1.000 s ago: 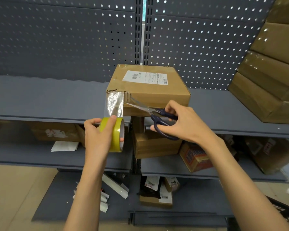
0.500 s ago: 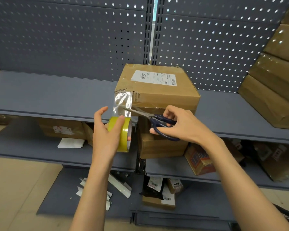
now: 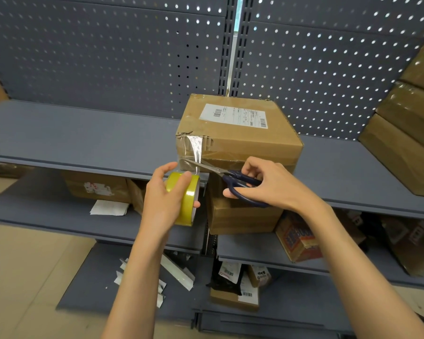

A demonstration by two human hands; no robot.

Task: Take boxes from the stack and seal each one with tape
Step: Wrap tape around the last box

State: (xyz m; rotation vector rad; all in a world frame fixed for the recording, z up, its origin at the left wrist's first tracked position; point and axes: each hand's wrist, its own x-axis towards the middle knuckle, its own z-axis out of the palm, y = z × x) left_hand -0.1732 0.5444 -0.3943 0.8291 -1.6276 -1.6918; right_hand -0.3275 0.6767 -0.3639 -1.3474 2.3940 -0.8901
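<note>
Holding tape roll (image 3: 185,195) in left hand (image 3: 163,198), scissors (image 3: 227,178) in right hand (image 3: 271,183), at closed box (image 3: 238,133).

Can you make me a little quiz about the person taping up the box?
1. True or false: the left hand holds the yellow tape roll.
2. What does the right hand hold? A) a marker B) scissors C) a knife
3. Fill in: the clear tape strip runs from the roll up to the front left corner of the ____ on the shelf.

Key
1. True. Its fingers curl round the roll.
2. B. The blades reach the strip just above the roll.
3. Box, the one with the white label on top.
</note>
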